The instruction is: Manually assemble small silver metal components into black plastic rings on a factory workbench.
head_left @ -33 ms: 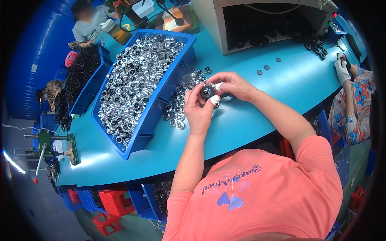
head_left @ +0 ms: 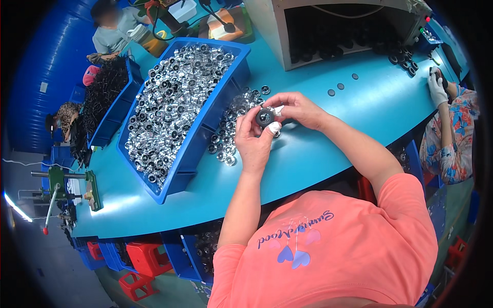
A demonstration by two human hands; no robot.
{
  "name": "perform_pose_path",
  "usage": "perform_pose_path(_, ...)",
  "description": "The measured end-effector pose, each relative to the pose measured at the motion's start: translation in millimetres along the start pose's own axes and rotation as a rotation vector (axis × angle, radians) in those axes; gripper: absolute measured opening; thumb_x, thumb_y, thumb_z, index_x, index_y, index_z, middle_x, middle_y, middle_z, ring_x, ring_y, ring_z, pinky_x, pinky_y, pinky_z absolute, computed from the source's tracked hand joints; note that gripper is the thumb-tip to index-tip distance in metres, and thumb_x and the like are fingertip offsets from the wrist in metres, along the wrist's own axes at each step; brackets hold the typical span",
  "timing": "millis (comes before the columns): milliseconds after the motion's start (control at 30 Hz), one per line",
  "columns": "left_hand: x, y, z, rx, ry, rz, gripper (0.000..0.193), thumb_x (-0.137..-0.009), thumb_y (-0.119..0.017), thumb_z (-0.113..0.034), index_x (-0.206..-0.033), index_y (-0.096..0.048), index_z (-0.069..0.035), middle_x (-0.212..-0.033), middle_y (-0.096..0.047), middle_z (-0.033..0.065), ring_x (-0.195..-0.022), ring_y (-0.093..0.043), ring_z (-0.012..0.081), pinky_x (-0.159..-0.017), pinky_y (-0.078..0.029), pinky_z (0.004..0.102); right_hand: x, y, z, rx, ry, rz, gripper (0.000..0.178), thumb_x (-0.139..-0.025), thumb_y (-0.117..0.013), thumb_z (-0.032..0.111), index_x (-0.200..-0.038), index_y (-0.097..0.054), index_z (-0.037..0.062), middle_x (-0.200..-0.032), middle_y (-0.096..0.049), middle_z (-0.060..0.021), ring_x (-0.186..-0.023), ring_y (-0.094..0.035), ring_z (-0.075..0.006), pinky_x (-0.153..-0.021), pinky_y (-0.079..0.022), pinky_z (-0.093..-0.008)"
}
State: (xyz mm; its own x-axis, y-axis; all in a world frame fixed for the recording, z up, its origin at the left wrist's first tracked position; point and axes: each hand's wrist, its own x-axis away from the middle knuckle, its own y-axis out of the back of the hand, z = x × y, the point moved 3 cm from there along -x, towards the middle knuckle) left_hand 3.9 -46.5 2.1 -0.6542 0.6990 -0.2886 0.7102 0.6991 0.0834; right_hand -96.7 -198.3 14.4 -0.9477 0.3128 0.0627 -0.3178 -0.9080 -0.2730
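A small black wheel [head_left: 265,118] with a shiny silver hub is held between my two hands above the table. My left hand [head_left: 253,146] grips it from the near left side, fingers and thumb curled on its rim. From the right, my right hand [head_left: 302,110] closes on the same wheel; part of its grip is hidden. White wraps cover some of my fingertips. Just left of and beneath my hands lies a loose pile of clear and silver hubs [head_left: 229,160]. Beyond them a large blue bin [head_left: 183,177] is heaped with similar hubs [head_left: 179,97].
At the back stands a white box-like machine [head_left: 280,38] with black wheels inside. Several black discs [head_left: 340,86] lie on the blue-green table [head_left: 318,149]. A co-worker's gloved hand [head_left: 438,92] is at right. Another bin [head_left: 105,133] and a green hand press [head_left: 59,185] are at left.
My hands and the wheel stay in place. At the far right, the co-worker's gloved hand has shifted slightly.
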Motion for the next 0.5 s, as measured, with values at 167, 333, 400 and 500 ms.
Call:
perform_pose_path(167, 0.7, -2.1, -2.3, 0.038, 0.015, -0.025, 0.051, -0.079, -0.086, -0.006, -0.126, -0.066, -0.002, -0.105, -0.056, -0.0021, -0.087, -0.055, 0.0049, -0.072, -0.048, 0.0190, 0.0, 0.0, -1.2, 0.020, -0.004, -0.011, 0.038, -0.088, -0.059, 0.007, -0.124, -0.066, -0.0031, -0.115, -0.068, -0.0108, -0.101, -0.067, -0.0166, -0.091, -0.057, -0.0316)
perform_pose_path(333, -0.5, -1.6, -4.8, -0.040, -0.034, -0.019, 0.053, -0.078, -0.088, -0.007, -0.126, -0.067, -0.003, -0.105, -0.056, -0.0020, -0.083, -0.054, 0.0047, -0.070, -0.047, 0.0190, -1.2, 2.2, -3.2, 0.039, -0.007, -0.011, 0.038, -0.087, -0.059, 0.006, -0.124, -0.066, -0.0029, -0.116, -0.069, -0.0109, -0.102, -0.067, -0.0168, -0.090, -0.058, -0.0319)
perform_pose_path(400, -0.3, -1.4, -5.9, -0.070, -0.044, -0.013, 0.054, -0.077, -0.088, -0.008, -0.127, -0.067, -0.003, -0.103, -0.055, -0.0021, -0.083, -0.054, 0.0049, -0.069, -0.046, 0.0190, -1.9, 3.4, -5.3, 0.038, -0.006, -0.002, 0.038, -0.087, -0.059, 0.006, -0.124, -0.066, -0.0029, -0.116, -0.069, -0.0108, -0.103, -0.067, -0.0167, -0.090, -0.058, -0.0320)
perform_pose_path(500, -0.2, -1.5, -9.7, -0.124, -0.043, 0.010, 0.056, -0.077, -0.088, -0.007, -0.128, -0.066, -0.003, -0.103, -0.055, -0.0017, -0.084, -0.055, 0.0058, -0.070, -0.048, 0.0196, -1.6, 2.7, -6.7, 0.051, -0.007, -0.011, 0.038, -0.087, -0.060, 0.006, -0.124, -0.066, -0.0026, -0.115, -0.069, -0.0107, -0.103, -0.068, -0.0165, -0.090, -0.058, -0.0318)
